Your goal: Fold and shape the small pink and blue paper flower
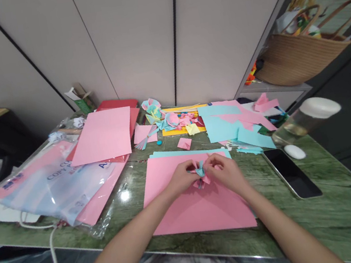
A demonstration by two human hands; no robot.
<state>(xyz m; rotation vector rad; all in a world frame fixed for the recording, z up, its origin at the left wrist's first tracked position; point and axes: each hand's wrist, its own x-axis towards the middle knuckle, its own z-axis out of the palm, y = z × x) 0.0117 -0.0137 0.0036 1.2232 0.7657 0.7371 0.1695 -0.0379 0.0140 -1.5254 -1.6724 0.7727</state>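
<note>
A pink and blue folded paper flower (200, 171) is held between both hands, over a large pink paper sheet (199, 213) that lies on blue paper. My left hand (183, 177) pinches the flower's left side. On the other side my right hand (224, 170) has its fingertips closed at the flower's right edge. Fingers cover part of the flower. Just beyond the sheet lies a small folded pink paper square (184, 143). Farther back sits a cluster of finished paper flowers (159, 116) in pink, blue and yellow.
Pink sheets (104, 134) and a plastic copy-paper bag (59, 182) lie at left. Blue paper (218, 124) and scraps are at back right. A phone (292, 172), a white oval case (295, 151) and a lidded bottle (306, 116) stand or lie at right. A wall rises behind.
</note>
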